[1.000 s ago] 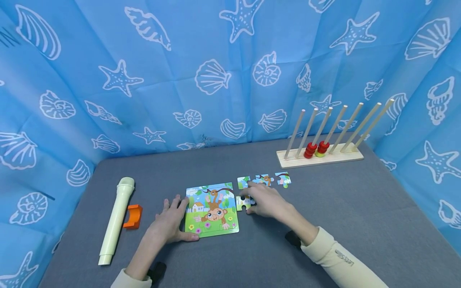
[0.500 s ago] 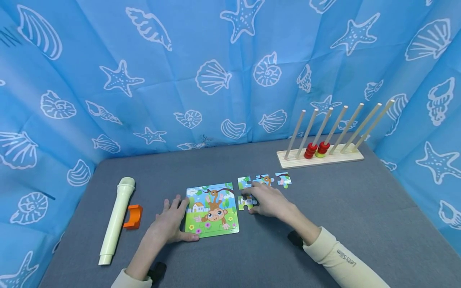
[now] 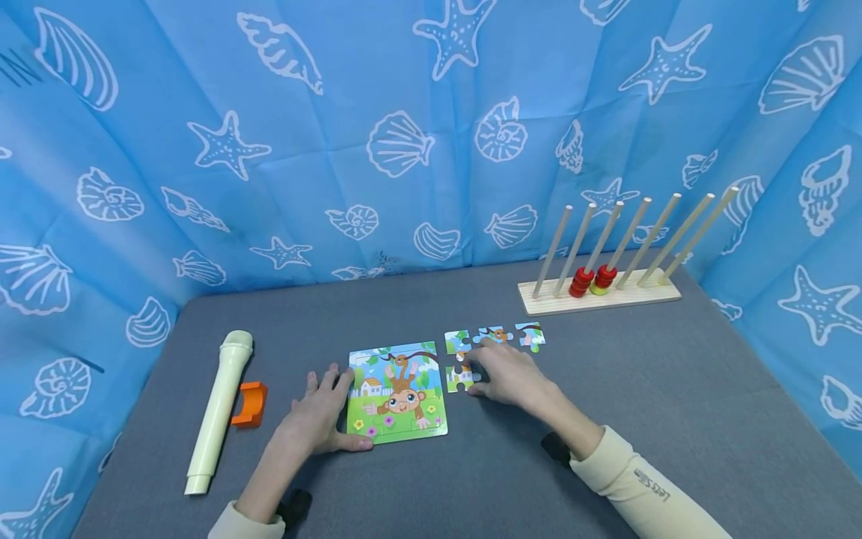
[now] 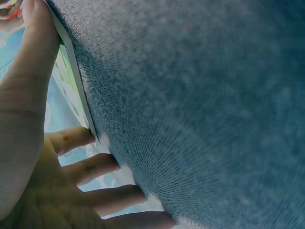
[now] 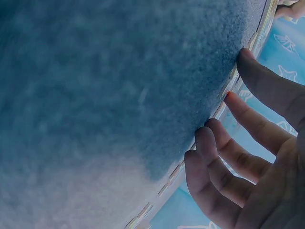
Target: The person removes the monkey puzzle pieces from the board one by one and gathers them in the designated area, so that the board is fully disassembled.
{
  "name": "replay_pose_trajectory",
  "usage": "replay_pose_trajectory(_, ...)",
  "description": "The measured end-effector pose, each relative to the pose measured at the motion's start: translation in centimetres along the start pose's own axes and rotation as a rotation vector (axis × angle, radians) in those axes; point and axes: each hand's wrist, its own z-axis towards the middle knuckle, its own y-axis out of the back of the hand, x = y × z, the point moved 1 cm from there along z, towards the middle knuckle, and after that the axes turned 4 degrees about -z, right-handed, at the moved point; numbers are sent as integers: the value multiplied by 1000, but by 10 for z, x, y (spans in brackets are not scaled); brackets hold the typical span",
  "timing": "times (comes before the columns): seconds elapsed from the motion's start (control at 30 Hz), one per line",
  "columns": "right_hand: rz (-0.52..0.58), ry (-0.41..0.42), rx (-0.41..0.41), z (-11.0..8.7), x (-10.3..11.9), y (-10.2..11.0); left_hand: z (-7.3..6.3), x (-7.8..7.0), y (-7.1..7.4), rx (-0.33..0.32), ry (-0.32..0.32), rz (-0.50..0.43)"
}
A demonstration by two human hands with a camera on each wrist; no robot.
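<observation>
My left hand (image 3: 315,421) rests on the table at the left edge of a square monkey puzzle (image 3: 399,393). Its fingers are spread along that side, and the thumb lies by the lower left corner. In the left wrist view the thumb and index fingertip touch the edge of the puzzle board (image 4: 76,81). Over the loose pieces to the right, my right hand (image 3: 513,376) is lowered, fingers loosely bent. Its fingertips are at a puzzle piece (image 3: 455,379) with a house on it, partly covering what lies beneath. In the right wrist view the fingertips (image 5: 228,98) reach down to the table surface.
Beyond the right hand lie more loose pieces: a green corner piece (image 3: 455,342), a tail piece (image 3: 494,334) and a branch piece (image 3: 530,334). A pale toy microphone (image 3: 218,415) and an orange arch block (image 3: 251,405) lie left. A wooden peg rack (image 3: 606,299) with red rings stands back right.
The house piece has slid slightly right, away from the puzzle board, with my right hand. My right fingers now uncover more of it. My left hand has stayed in place.
</observation>
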Motion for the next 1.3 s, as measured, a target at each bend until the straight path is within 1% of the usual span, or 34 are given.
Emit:
replay_pose_trajectory(0.17,-18,2,-9,0,-1,0,0,0,0,-1,-2,-9)
replay_pose_trajectory(0.4,-57,20,5,0,-1,0,0,1,-1,0,0,-4)
replay_pose_trajectory(0.77,-48,16,4,1,-5,1,2,2,-1,8,6,-18)
replay_pose_trajectory(1.03,-14,27,-2,-1,-6,1,1,1,-1,8,1,-16)
replay_pose_trajectory(1.3,69,65,-10,-1,0,6,0,0,1,15,5,-20)
